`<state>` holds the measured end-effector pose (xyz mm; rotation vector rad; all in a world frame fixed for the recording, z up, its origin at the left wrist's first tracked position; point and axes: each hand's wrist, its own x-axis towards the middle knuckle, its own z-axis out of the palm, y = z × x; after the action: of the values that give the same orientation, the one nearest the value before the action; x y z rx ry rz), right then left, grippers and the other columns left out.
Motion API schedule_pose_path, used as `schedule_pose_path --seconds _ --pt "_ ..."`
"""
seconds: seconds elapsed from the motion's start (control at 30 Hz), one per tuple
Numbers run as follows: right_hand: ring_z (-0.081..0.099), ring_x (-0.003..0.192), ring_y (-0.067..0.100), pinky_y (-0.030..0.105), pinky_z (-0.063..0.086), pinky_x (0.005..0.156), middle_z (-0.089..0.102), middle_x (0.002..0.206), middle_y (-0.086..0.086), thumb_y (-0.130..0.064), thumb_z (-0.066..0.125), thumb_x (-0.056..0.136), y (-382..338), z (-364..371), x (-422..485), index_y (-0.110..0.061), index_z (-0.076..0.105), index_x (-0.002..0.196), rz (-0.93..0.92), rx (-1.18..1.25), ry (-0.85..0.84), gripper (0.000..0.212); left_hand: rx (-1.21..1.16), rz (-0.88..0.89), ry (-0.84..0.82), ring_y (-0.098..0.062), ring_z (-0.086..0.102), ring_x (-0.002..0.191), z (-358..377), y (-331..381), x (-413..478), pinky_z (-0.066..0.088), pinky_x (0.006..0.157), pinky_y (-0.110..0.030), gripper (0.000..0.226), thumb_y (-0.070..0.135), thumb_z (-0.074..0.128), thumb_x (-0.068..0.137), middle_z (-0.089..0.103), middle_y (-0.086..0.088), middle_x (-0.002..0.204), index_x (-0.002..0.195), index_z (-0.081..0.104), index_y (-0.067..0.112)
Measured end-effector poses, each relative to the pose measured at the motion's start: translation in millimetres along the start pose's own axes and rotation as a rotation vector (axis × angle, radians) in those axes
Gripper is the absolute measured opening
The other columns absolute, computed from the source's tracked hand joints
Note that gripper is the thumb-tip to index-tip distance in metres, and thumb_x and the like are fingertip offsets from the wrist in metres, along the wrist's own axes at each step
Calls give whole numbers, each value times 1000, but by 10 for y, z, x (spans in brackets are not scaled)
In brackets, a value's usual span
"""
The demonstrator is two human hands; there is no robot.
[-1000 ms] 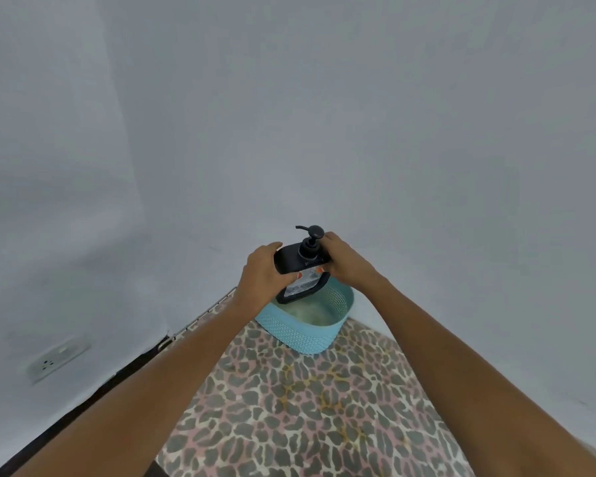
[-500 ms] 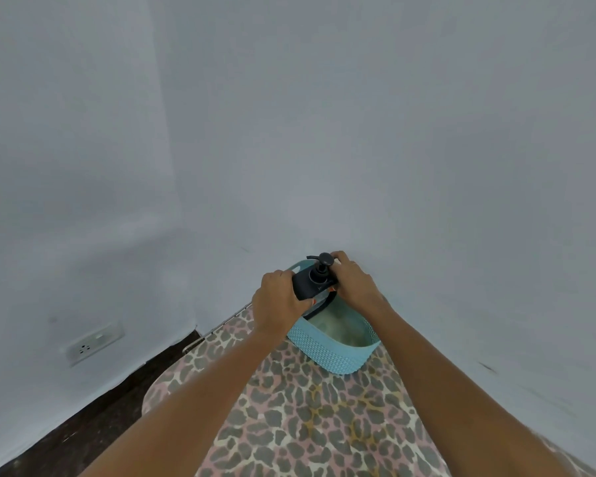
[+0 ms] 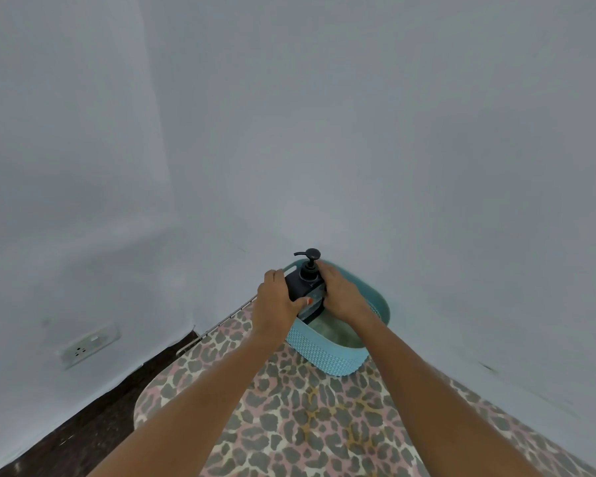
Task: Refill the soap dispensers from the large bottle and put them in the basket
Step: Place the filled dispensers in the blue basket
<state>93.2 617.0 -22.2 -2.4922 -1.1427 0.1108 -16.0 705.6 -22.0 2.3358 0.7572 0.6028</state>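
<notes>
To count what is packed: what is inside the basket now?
The dispenser, its lower end inside the basket, held by the left hand and right hand. Nothing else shows on the visible floor; the hands cover the far part.

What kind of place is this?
Most likely a corner of a room in a home, not a lab: plain painted walls, a socket low near the dark floor, and what looks like a leopard-print ironing board carrying a blue basket.
</notes>
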Motion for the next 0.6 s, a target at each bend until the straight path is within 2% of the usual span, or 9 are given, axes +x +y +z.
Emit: schedule_pose_path --seconds 0.07,0.13,0.23,0.33,0.47,0.6 --pt "8 144 21 39 15 116 3 157 4 -2 42 90 -14 -49 -34 -14 -2 147 23 -105 -48 73 29 -1 -2 -27 47 115 -21 14 -13 43 89 -33 64 35 70 77 46 -11 126 126 41 4" --pt "6 144 21 35 14 117 0 156 6 1 39 90 -38 -98 -107 -10 -5 146 56 -21 -54 73 43 2 -2 -26 44 119 -40 26 -43 42 91 -33 65 39 66 80 46 -10 128 128 40 5" --pt "19 141 21 33 24 112 12 155 6 2 39 90 -52 -175 -285 -11 7 147 100 107 9 66 48 29 26 -24 43 121 -82 77 -120 39 96 -31 59 41 59 84 47 -9 128 129 40 6" --pt "31 136 22 33 29 108 26 151 6 -3 40 93 -17 -276 -495 -12 18 144 121 102 62 57 26 69 70 -22 43 121 -114 154 -224 36 101 -30 51 35 55 88 49 -9 127 127 42 5" --pt "32 134 20 29 27 107 28 150 4 -6 40 94 24 -459 -824 -12 23 143 127 100 130 53 -39 92 28 -26 35 132 -135 320 -395 33 108 -40 53 32 52 90 43 -12 138 133 39 5" --pt "35 133 20 27 26 107 33 147 6 -8 43 93 117 -641 -1233 -11 27 142 129 57 209 51 -40 147 -35 -22 18 142 -132 591 -674 21 116 -35 60 35 47 93 28 -10 150 142 26 5"
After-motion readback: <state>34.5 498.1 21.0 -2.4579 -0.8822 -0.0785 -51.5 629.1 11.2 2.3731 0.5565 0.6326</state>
